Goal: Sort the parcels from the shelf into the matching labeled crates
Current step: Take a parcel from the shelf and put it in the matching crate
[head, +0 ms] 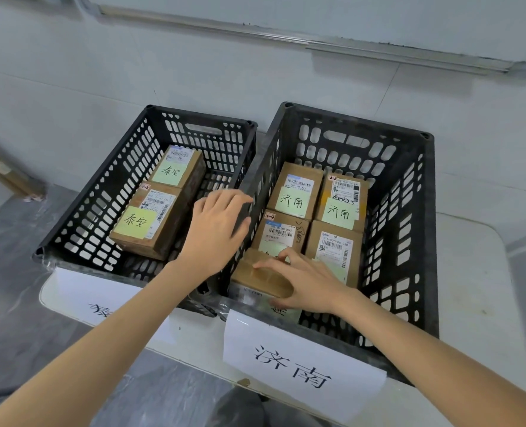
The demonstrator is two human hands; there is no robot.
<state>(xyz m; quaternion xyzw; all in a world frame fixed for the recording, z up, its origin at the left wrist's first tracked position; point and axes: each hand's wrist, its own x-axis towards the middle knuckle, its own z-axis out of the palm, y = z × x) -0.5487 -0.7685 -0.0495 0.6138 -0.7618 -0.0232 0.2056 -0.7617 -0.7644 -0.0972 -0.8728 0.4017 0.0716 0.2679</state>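
Two black crates stand side by side on a white table. The left crate [95,186] carries a paper sign [92,294] and holds two brown parcels [144,223] with green notes. The right crate [428,241] has a sign reading 济南 [301,362] and holds several parcels [295,192] with 济南 notes. My right hand [308,285] grips one more brown parcel [255,277], tilted on its side in that crate's near left corner, thumb underneath and fingers on top. My left hand [215,229] is at the right crate's left wall with its fingers spread, holding nothing.
The white table [477,272] stands against a pale tiled wall. A whiteboard's metal edge [317,41] runs along the top. Brown cardboard [5,174] leans at the far left. Grey floor [24,303] lies below the table on the left.
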